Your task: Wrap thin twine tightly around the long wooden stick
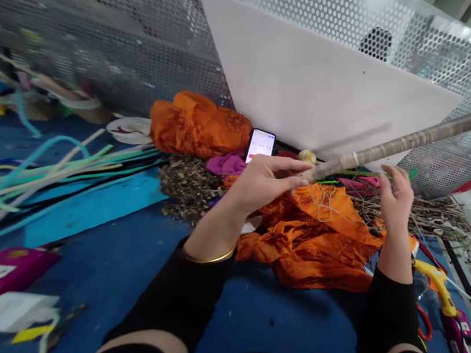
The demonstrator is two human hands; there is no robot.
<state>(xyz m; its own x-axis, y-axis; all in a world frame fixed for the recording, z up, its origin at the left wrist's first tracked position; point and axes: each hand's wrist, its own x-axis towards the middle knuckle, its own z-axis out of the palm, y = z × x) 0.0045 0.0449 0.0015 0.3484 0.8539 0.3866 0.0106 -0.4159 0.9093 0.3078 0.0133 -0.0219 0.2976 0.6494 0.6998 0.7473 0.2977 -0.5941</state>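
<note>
My left hand [267, 181] pinches the near end of a long wooden stick [416, 137] that slants up to the right past the frame edge. My right hand [394, 199] is just right of it, fingers curled around thin thread or green wire [323, 206] that loops down over the orange cloth [315, 234] below both hands. What exactly the right fingers pinch is too fine to make out. A light string is wound round the stick near my left fingertips.
A phone [261, 145] with a lit screen leans by a second orange cloth bundle [199, 124]. Long teal and white strips [44, 167] lie left on the blue table [126, 266]. A yellow glue gun [437, 281] lies right. Dried twigs [432, 213], a white board [318, 89] and perforated metal wall [108, 18] stand behind.
</note>
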